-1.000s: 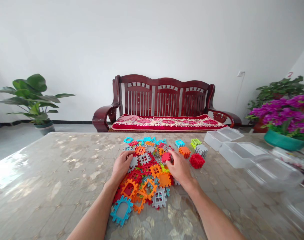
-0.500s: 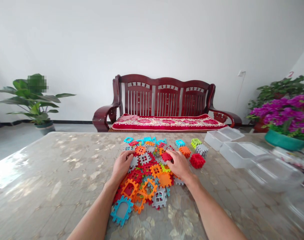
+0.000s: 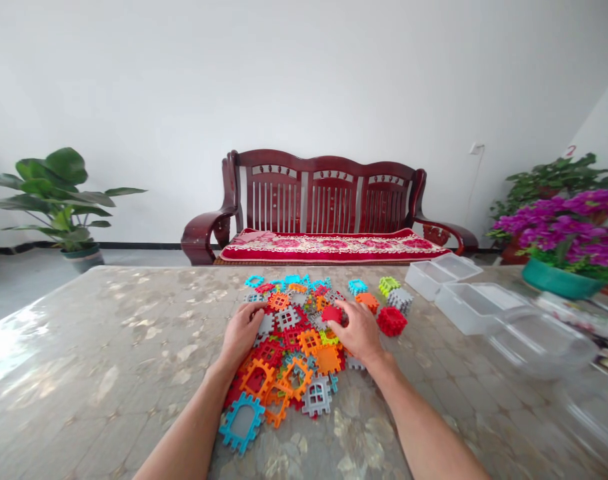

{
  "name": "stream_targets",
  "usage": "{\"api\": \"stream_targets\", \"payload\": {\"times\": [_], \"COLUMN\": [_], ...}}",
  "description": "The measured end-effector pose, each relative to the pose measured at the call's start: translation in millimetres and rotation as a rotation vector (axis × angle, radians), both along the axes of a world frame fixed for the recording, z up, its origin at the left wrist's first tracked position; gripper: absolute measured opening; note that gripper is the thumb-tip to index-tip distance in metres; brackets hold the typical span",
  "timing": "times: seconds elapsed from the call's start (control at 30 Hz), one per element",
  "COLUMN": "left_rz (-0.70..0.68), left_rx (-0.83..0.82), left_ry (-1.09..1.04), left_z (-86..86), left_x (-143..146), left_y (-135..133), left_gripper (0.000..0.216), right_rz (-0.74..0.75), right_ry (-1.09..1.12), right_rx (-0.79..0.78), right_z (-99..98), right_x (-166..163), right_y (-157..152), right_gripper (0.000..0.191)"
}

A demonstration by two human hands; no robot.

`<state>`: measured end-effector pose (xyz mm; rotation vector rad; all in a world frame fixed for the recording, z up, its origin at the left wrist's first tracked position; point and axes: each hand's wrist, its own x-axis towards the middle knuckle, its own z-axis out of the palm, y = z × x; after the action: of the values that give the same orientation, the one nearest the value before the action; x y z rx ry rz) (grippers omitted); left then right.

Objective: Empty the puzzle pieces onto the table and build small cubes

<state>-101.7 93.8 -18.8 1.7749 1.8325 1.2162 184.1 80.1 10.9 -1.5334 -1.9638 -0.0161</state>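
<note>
A loose heap of interlocking plastic building panels with toothed edges, in red, orange, grey, blue and lime, lies in the middle of the table (image 3: 149,347). My left hand (image 3: 241,332) rests at the heap's left side, thumb a little apart from the fingers, beside a grey panel (image 3: 267,325); nothing shows in its grasp. At the right side, my right hand (image 3: 358,331) has a red panel (image 3: 331,314) between thumb and fingers, just over the heap. Nearest me lie a blue frame panel (image 3: 259,415) and a grey window panel (image 3: 317,396).
Right of the heap stand small stacks sorted by colour: blue (image 3: 357,287), orange (image 3: 367,302), lime (image 3: 389,286), grey (image 3: 400,299) and red (image 3: 392,321). Clear plastic boxes (image 3: 467,313) and a teal flowerpot (image 3: 561,277) are farther right. A wooden bench (image 3: 329,163) stands behind.
The view has turned slightly right, so everything sits a little farther left. Both hands keep nearly the same places, with the red panel still at my right hand's fingers.
</note>
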Motion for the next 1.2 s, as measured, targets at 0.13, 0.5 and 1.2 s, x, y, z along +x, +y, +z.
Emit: {"api": "stream_targets", "payload": {"times": [0.13, 0.5, 1.2], "left_rz": [-0.011, -0.005, -0.024], "left_rx": [0.002, -0.003, 0.004], "left_ry": [0.009, 0.016, -0.025], "left_z": [-0.5, 2.0, 0.1], "left_x": [-0.5, 0.2, 0.8], "left_y": [0.0, -0.2, -0.3], "left_gripper": [0.034, 0.035, 0.035], "right_rz": [-0.139, -0.578, -0.078], "right_ry": [0.061, 0.062, 0.023], "right_rx": [0.140, 0.143, 0.014], "right_z": [3.9, -0.2, 8.1], "right_x": [22.4, 93.4, 23.7], "right_y": [2.5, -14.8, 6.7], "right_gripper": [0.048, 0.053, 0.028]}}
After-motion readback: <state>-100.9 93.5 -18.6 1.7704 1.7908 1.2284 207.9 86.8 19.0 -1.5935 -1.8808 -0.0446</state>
